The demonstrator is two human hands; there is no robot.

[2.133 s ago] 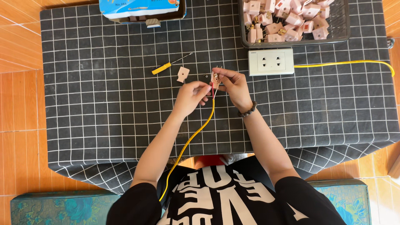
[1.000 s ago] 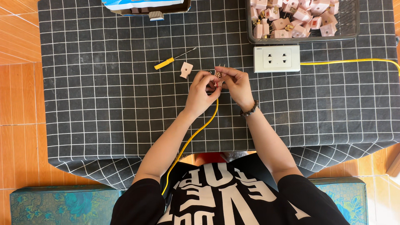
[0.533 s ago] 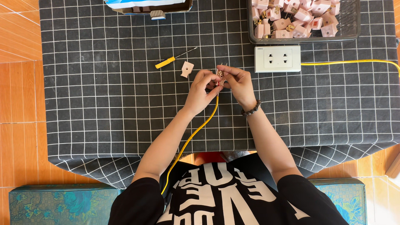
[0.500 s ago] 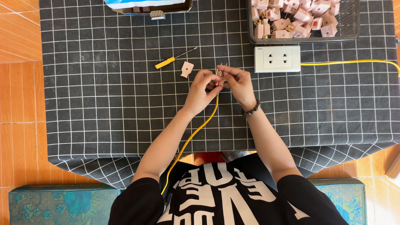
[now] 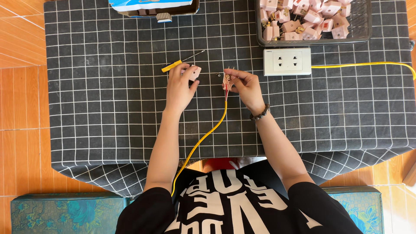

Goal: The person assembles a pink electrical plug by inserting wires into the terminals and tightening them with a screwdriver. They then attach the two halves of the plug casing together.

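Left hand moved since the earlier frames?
Yes. The left hand left the right hand and went leftward to the small pink plug cover beside the yellow-handled screwdriver.

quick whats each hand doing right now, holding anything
Left hand: fingers on the small pink plug cover lying on the table; grip cannot be told.
Right hand: closed on the plug half with the yellow cable.

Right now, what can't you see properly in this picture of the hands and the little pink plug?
Head view only:
- Blue and white box: cut off by the top edge.
- Pink cover piece: partly hidden under the left hand.
- Plug half in the right hand: too small to tell how the yellow cable joins it.
- Tiny dark part on the cloth: too small to identify.
- Basket of pink plugs: top cut off.
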